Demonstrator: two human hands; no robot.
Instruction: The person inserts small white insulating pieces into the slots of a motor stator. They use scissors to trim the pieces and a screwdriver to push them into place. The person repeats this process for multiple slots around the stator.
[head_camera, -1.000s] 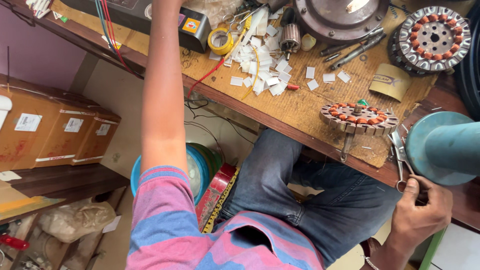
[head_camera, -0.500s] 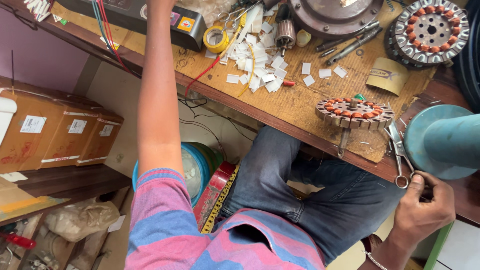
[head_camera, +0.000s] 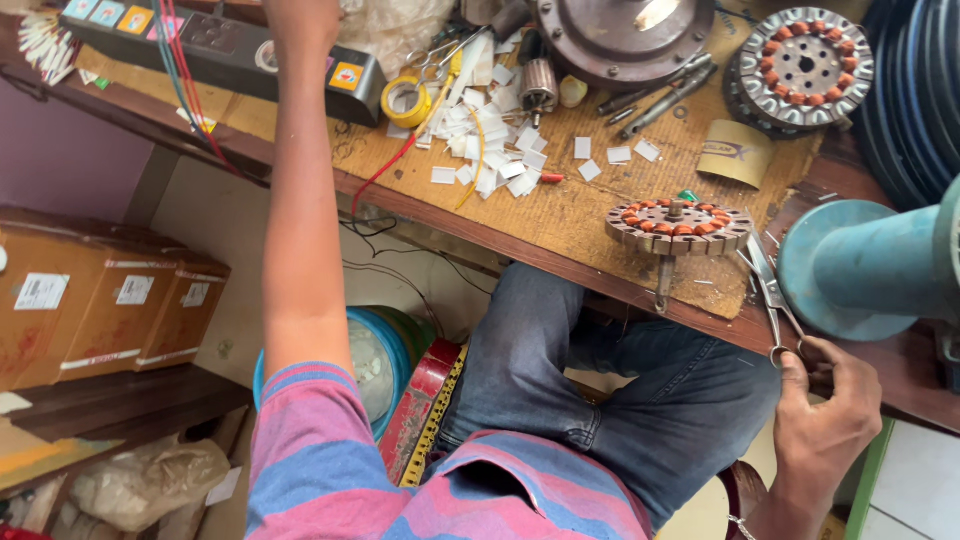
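Cardboard boxes (head_camera: 100, 300) at 9 o'clock on a low shelf: three brown cartons in a row, each with a small white rectangular label (head_camera: 41, 291). Black power strip (head_camera: 215, 45) at 11 o'clock carries square stickers in yellow, orange and teal. Tan card label (head_camera: 735, 152) at 2 o'clock on the bench.

A worn wooden workbench (head_camera: 560, 215) carries scattered white paper slips (head_camera: 500, 150), a yellow tape roll (head_camera: 405, 100), a wound stator (head_camera: 678, 226) near its front edge, and scissors (head_camera: 770, 295).
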